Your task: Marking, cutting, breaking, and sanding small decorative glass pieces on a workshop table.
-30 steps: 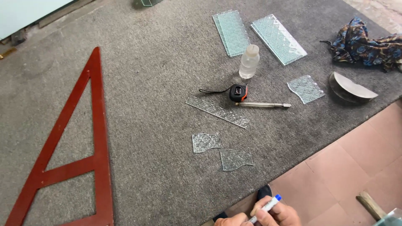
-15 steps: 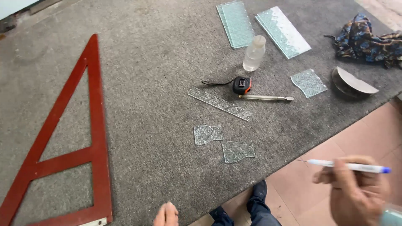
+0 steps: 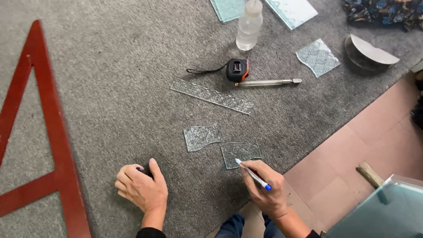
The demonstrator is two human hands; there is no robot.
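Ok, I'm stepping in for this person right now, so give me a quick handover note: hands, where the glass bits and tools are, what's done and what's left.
Right hand: holds a blue-and-white marker, tip on the near glass piece.
Left hand: fisted on the grey carpet, something small and dark inside, likely the marker cap.
Things: a second curved piece lies just left of the first; a glass strip, tape measure, glass cutter and bottle lie beyond.
Done: the two curved pieces are cut out.
Left: no marker line shows on the near piece yet; marking looks only begun.
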